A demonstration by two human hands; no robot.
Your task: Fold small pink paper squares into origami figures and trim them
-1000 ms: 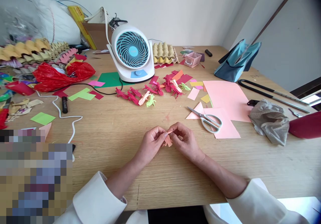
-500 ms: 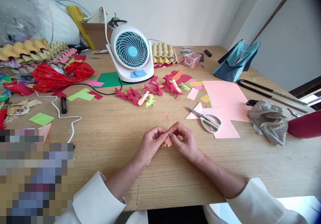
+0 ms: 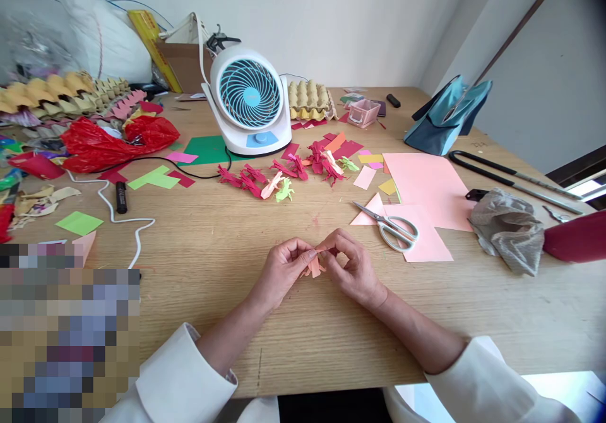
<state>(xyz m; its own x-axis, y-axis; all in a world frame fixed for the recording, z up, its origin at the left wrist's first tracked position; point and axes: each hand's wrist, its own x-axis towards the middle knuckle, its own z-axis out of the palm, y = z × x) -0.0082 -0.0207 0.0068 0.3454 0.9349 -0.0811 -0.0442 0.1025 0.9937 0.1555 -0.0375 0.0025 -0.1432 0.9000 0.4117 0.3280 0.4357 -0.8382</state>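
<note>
Between my two hands is a small folded piece of orange paper, with narrow cut strips hanging below the fingers. My left hand pinches it from the left, thumb on top. From the right, my right hand pinches its upper edge, the fingers curled; part of the paper is hidden behind them. Scissors with white-and-grey handles lie to the right on pale pink paper. Beyond my hands several folded paper figures in dark red, pink and light green lie in a row.
A white fan stands at the back, with egg trays beside it. A red plastic bag, a marker and a white cord lie left. At right are a blue bag, grey cloth and metal rod.
The orange paper has turned slightly between my fingers, and its hanging strips have shifted a little. Both hands stay almost in place, still pinching it.
</note>
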